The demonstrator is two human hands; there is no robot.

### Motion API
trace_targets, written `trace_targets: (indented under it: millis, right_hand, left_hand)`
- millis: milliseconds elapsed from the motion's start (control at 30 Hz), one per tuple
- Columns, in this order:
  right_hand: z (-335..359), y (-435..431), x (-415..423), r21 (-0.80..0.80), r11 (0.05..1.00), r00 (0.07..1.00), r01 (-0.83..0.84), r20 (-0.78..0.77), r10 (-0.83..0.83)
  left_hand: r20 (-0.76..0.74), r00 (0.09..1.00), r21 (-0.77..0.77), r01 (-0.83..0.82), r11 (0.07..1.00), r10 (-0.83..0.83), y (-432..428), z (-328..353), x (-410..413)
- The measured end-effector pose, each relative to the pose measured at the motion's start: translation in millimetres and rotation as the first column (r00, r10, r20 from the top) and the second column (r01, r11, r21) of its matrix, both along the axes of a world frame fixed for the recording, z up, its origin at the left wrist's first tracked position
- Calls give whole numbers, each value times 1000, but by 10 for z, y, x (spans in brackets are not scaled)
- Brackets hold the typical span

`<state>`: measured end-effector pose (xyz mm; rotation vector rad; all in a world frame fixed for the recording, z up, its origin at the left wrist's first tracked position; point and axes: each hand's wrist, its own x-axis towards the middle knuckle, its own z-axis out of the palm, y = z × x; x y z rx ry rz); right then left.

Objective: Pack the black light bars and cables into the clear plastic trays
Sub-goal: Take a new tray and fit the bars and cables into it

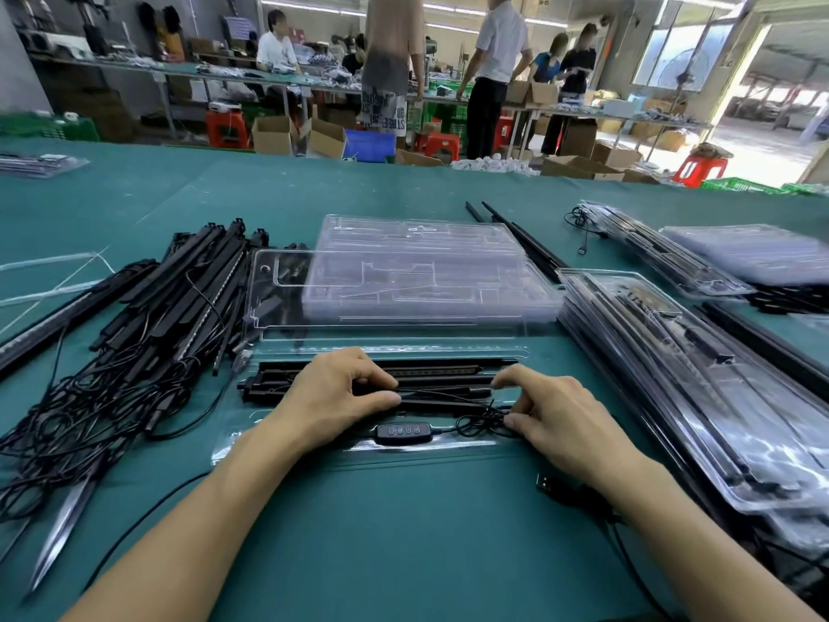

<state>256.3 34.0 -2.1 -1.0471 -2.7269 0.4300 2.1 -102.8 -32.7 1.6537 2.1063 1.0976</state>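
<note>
Green bench [403, 531], open tray [251, 442] right in front. Light bars [448, 365] already seated, controller [403, 429] in the near channel. Left hand [334, 397] pinches the cable [482, 423], right hand [565, 415] grips its coil. Tuck the slack flat below the rim; plug [548, 483] is off the tray.

Light bars [448, 368] partly under the left hand [332, 397]; USB cable [628, 554], perhaps, off the bottom edge.

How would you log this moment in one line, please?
step: packing; left hand: pinches cable over light bars; right hand: holds cable; controller: lying in clear tray; USB plug: outside tray
</note>
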Motion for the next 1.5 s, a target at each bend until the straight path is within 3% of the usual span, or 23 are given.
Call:
trace_targets:
  millis: [100, 267, 467, 600, 700, 833, 1000, 1167, 1367, 1500]
  right_hand:
    - [-14, 8, -42, 17, 997, 997, 74, -6, -74]
    - [-7, -52, -66, 25, 994, 993, 108, 36, -109]
    - [85, -121, -115, 103, 988, 985, 113, 122, -125]
    - [-11, -234, -127, 205, 978, 982, 26, 178, -63]
    - [-77, -244, -80, 194, 981, 981, 3, 190, -41]
    - [-104, -171, -93, 154, 988, 981, 23, 189, -52]
    - [-107, -129, -102, 104, 993, 981, 51, 183, -70]
    - [-93, -99, -101, 78, 995, 979, 67, 189, -81]
    - [-95, -121, -81, 83, 994, 981, 65, 175, -79]
    - [-147, -195, -35, 189, 980, 982, 55, 165, -87]
  left_hand:
    - [-83, 996, -27, -15, 1000, 13, 8, -11, 25]
    - [-70, 998, 66, 13, 998, -8, -93, 74, 43]
    - [-383, 896, 221, -145, 964, 223, -633, 108, 14]
    - [-576, 807, 222, -4, 975, 134, -962, 179, -95]
    - [-679, 734, 136, 100, 986, 19, -1228, 189, -223]
    - [-690, 723, 53, 73, 996, -17, -1498, 119, -280]
    - [-707, 705, 75, -3, 997, 55, -1508, 148, -317]
    - [-592, 787, 93, -149, 984, 175, -1557, 229, -526]
    - [-519, 786, -66, -428, 901, 336, -1483, 159, -626]
    - [-483, 783, -120, -501, 857, 391, -1575, 131, -692]
